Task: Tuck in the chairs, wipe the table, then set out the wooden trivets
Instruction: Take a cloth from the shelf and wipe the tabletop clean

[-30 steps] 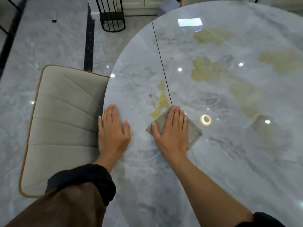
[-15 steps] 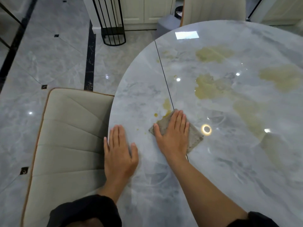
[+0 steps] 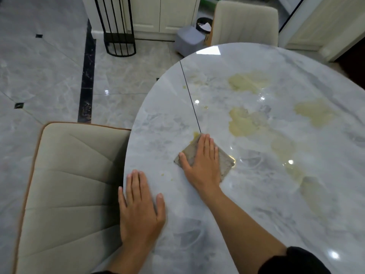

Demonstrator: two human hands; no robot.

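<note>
the right hand (image 3: 203,165) is lying flat on the cloth (image 3: 225,163), fingers straight and close together, thumb spread to the side. it is pinning the cloth to the tabletop (image 3: 150,135) rather than gripping it. the cloth is sitting a little in from the left edge, at the near end of the dark seam (image 3: 190,97), with its far corner touching a small yellow smear (image 3: 195,135). the left hand (image 3: 140,210) is resting open, palm down, right on the left edge and holding nothing, with its little finger hanging over the rim beside the chair (image 3: 69,184).

the wiping is looking barely begun to me. three big yellow patches (image 3: 243,123) are lying further in toward the middle and the far side, untouched. no trivets are showing anywhere.

here is what i am worrying about:

- with only a flat palm on it, the cloth could be bunching or slipping out from under the hand on a hard push
- a stroke along the seam could be driving the smear down into the gap
- the cloth is looking small against those patches — once it is soaked it may be spreading the mess thin instead of lifting it
- a sweep toward the left edge could be dropping the few yellow specks near that rim onto the chair's pale seat
- as the person is leaning in to reach the far patches, the bracing left hand is sitting so near the rim that it could be sliding off the glossy top
</note>
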